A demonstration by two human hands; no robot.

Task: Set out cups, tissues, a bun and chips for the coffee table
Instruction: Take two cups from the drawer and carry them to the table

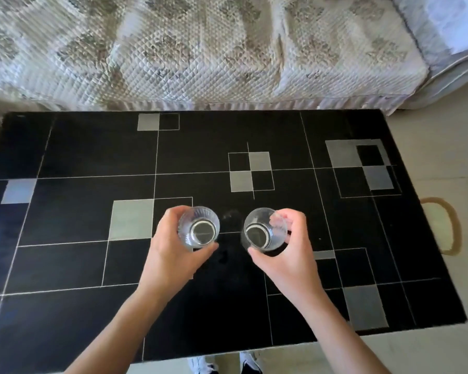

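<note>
Right now the left hand (170, 247) grips a ribbed clear glass cup (199, 228), fingers curled round its side, and the right hand (287, 249) grips a smooth clear glass cup (265, 229) the same way. Both cups sit side by side, close but apart, over the near middle of the black coffee table (92, 157) with its white lines and grey squares; whether they touch the top I cannot tell. Beyond the table's far edge stands a sofa under a quilted cover (200, 49)
</note>
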